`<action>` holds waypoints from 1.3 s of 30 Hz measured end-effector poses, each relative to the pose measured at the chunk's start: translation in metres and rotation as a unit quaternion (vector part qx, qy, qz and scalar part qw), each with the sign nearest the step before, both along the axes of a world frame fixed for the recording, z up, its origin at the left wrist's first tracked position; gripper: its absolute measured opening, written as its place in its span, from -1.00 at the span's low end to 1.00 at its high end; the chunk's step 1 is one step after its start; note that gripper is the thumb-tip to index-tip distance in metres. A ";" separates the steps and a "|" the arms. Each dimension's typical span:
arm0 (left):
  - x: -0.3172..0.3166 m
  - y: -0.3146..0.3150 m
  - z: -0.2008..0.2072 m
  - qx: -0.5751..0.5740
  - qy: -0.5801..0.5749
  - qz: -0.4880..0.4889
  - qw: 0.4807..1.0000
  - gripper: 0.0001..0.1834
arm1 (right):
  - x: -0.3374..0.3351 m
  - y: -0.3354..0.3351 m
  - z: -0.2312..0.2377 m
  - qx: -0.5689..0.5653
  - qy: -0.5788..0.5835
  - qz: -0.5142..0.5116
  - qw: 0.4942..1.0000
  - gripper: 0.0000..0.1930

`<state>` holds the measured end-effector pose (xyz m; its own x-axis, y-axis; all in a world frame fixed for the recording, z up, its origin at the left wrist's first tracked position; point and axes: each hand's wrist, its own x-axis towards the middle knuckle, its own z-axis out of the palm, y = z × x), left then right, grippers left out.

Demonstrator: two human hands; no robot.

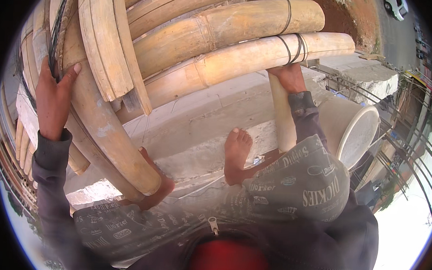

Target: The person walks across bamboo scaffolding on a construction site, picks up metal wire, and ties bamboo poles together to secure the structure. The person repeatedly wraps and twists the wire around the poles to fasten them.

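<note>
My left hand [54,96] is at the far left, its thumb and fingers apart around the edge of a thick bamboo pole [112,145] that slants down toward my legs. A bundle of thin dark wire [57,24] runs along that edge, passing by my fingers. On the right, my right hand [292,76] grips the underside of a lighter bamboo pole [243,64] lying crosswise; its fingertips are hidden beneath. Loops of black wire [297,48] circle this pole just above the hand. An upright bamboo post [282,114] stands below the same hand.
Another crosswise bamboo pole [235,27] and split bamboo pieces [104,43] lie beyond. My bare feet are on a rough concrete ledge [207,117]. A whitish bucket [358,136] and thin steel bars [403,157] are at the right. A road with a white vehicle [396,7] shows far below.
</note>
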<state>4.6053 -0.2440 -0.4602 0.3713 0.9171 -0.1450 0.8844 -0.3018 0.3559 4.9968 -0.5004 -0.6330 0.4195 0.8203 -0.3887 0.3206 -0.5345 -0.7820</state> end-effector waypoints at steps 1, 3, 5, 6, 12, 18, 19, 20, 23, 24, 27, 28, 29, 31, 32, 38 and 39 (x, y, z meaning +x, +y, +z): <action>-0.001 0.000 0.000 0.004 -0.010 0.000 1.000 -0.37 | 0.000 0.002 0.002 -0.026 0.011 0.006 1.000 -0.52; -0.001 0.000 -0.001 0.039 -0.027 0.009 0.999 -0.34 | 0.001 0.003 0.004 -0.040 0.022 0.017 0.999 -0.52; -0.003 0.000 -0.001 0.032 0.034 0.018 0.999 -0.33 | 0.003 0.003 0.003 -0.076 0.016 0.024 0.997 -0.52; -0.004 0.000 0.000 0.000 0.023 0.033 0.999 -0.33 | 0.004 0.002 0.001 -0.066 0.032 0.013 0.997 -0.53; 0.001 -0.004 0.004 0.062 -0.036 -0.018 0.997 -0.49 | 0.003 -0.006 -0.005 -0.033 -0.007 -0.028 0.999 -0.61; 0.001 -0.004 0.020 -0.003 -0.051 0.022 0.998 -0.58 | -0.005 0.001 0.017 -0.061 -0.002 -0.043 0.997 -0.60; -0.001 -0.002 0.021 0.008 -0.059 0.008 0.998 -0.58 | -0.008 0.003 0.019 -0.030 0.005 -0.062 0.998 -0.61; -0.004 0.000 0.023 0.009 -0.053 0.013 0.998 -0.58 | -0.008 0.002 0.021 0.003 0.056 -0.068 0.996 -0.54; -0.011 0.001 0.020 -0.010 -0.048 0.018 0.999 -0.56 | -0.008 0.002 0.021 0.034 0.021 -0.054 0.998 -0.48; -0.013 0.002 0.019 -0.013 -0.053 0.014 0.998 -0.56 | -0.010 0.001 0.020 0.054 0.020 -0.057 0.997 -0.47; -0.015 0.003 0.017 -0.028 -0.065 0.006 0.997 -0.56 | -0.015 -0.001 0.021 0.049 -0.008 -0.053 0.997 -0.50; -0.016 0.004 0.018 -0.027 -0.068 0.003 0.997 -0.56 | -0.016 -0.001 0.027 0.049 -0.016 -0.051 0.997 -0.52; -0.017 0.004 0.019 -0.025 -0.074 0.000 0.997 -0.57 | -0.019 0.002 0.033 0.030 -0.026 -0.056 0.998 -0.54; -0.020 0.006 0.023 -0.040 -0.100 -0.004 0.994 -0.57 | -0.021 0.004 0.061 -0.129 -0.179 0.010 0.975 -0.59; -0.022 0.007 0.026 -0.061 -0.112 -0.004 0.992 -0.58 | -0.022 0.006 0.081 -0.223 -0.255 0.032 0.940 -0.61; -0.037 0.022 0.042 -0.159 -0.196 0.059 0.966 -0.58 | -0.043 0.064 0.221 0.019 -0.096 0.123 0.988 -0.59; -0.039 0.028 0.049 -0.155 -0.221 0.047 0.962 -0.59 | -0.061 0.088 0.230 0.045 -0.069 0.141 0.987 -0.63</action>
